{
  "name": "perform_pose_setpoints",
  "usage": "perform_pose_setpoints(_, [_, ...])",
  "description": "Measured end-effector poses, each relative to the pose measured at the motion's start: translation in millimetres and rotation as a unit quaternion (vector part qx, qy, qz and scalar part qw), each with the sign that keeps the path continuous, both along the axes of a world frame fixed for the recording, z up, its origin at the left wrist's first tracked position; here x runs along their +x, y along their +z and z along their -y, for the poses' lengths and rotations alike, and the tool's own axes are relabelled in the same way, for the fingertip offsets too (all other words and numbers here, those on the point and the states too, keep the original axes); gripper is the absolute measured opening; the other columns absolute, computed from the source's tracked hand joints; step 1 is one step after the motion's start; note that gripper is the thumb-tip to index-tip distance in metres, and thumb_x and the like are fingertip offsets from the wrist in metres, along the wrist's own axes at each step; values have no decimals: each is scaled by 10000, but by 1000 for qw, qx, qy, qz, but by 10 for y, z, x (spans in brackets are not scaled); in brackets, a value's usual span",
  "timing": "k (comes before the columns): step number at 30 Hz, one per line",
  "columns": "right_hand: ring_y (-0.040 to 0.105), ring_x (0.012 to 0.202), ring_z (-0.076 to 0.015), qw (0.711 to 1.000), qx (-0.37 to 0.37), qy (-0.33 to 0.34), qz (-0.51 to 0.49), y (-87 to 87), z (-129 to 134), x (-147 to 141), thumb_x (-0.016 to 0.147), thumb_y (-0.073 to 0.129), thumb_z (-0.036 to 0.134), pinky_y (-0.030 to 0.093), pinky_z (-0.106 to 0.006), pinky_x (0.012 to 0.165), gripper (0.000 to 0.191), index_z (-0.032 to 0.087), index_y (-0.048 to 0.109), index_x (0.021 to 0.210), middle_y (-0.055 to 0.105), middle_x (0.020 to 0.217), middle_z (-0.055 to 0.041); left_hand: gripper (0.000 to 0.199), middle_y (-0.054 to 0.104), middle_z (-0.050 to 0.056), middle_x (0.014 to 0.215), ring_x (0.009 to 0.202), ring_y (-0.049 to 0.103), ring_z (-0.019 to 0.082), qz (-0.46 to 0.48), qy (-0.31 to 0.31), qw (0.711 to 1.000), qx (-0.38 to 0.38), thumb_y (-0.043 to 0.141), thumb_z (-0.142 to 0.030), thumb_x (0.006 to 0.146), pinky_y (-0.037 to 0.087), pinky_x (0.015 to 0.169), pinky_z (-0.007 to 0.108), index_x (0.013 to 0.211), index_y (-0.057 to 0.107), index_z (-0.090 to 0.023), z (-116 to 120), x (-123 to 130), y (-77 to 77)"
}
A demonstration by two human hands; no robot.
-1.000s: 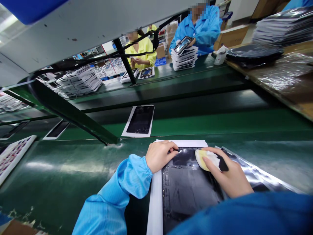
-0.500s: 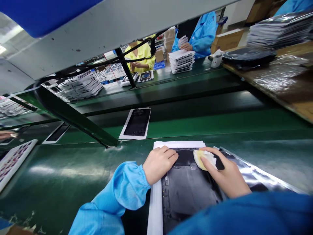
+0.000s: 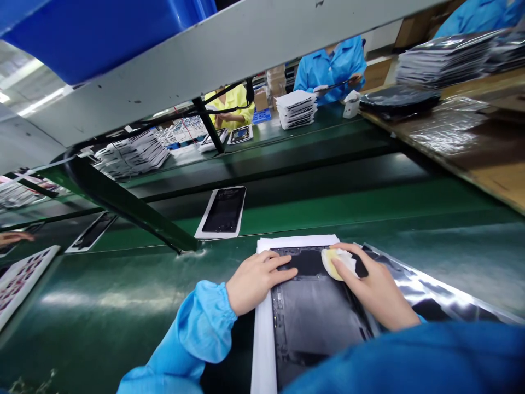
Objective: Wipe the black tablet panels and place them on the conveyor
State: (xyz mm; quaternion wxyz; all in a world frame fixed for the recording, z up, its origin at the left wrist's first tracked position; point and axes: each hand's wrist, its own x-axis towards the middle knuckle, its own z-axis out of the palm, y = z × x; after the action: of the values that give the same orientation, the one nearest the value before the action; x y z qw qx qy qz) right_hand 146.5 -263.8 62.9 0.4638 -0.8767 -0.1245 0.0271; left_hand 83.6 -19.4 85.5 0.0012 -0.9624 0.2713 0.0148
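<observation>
In front of me a black tablet housing [image 3: 315,317] lies flat on a stack of white sheets [image 3: 263,350]. My left hand [image 3: 256,279] rests on the housing's upper left edge, fingers stretched out and a little apart. My right hand [image 3: 375,284] pinches a crumpled white and yellowish wiping cloth [image 3: 337,264] against the upper right of the housing. Its fingertips are partly hidden behind the cloth. Clear, shiny plastic film [image 3: 414,282] lies under and beyond my right hand.
Another tablet panel on white paper [image 3: 223,210] lies on the belt ahead. A green post [image 3: 135,202] and a grey overhead shelf with a blue bin [image 3: 115,33] stand close at left. A board of parts [image 3: 24,279] lies at far left. Co-workers sit across the line.
My left fingers have spread from a curled posture and the hand has shifted slightly left. The cloth has moved slightly left. The view has tilted, and a co-worker opposite now holds a flat dark panel.
</observation>
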Motion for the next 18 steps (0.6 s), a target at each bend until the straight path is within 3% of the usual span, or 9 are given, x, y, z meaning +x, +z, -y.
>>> perform_pose_setpoints(3, [580, 443, -215, 999, -28, 9, 32, 39, -77, -16, 825, 405, 533, 432, -303, 477, 378, 251, 587, 999, 615, 531, 41, 508, 520, -79, 1401, 1279, 460, 196, 7, -30, 999, -30, 408, -68, 903, 445, 1032, 295, 1290, 563, -359, -113, -54, -34])
perform_pose_setpoints(5, [566, 422, -222, 998, -38, 19, 47, 51, -185, -36, 840, 394, 512, 409, -301, 465, 386, 251, 589, 1046, 574, 488, 54, 491, 549, -61, 1370, 1244, 486, 189, 23, -28, 999, -36, 407, -71, 912, 460, 1015, 283, 1286, 568, -344, -98, -55, -61])
perform_pose_setpoints(9, [577, 444, -213, 996, -37, 49, 69, 13, -359, -53, 862, 369, 493, 411, -288, 500, 346, 288, 601, 1018, 564, 508, 64, 436, 590, 35, 1293, 1066, 574, 192, 56, 34, 998, 22, 409, -92, 932, 527, 903, 303, 1332, 518, -228, 98, 14, -58])
perform_pose_setpoints(14, [538, 411, -246, 994, -59, -1, 93, -87, -184, 3, 857, 384, 477, 343, -285, 462, 316, 286, 590, 1002, 504, 474, 58, 417, 606, 51, 1248, 1010, 593, 196, 63, 61, 994, 67, 436, -111, 932, 549, 833, 293, 1335, 503, -193, 252, 99, -18])
perform_pose_setpoints(18, [631, 506, -251, 990, -50, -29, 131, -122, -145, -55, 882, 360, 441, 400, -290, 500, 308, 286, 613, 964, 616, 562, 16, 434, 662, 40, 1149, 975, 616, 191, 143, 42, 988, 39, 433, -76, 895, 560, 791, 275, 1273, 577, -231, 198, 77, -217])
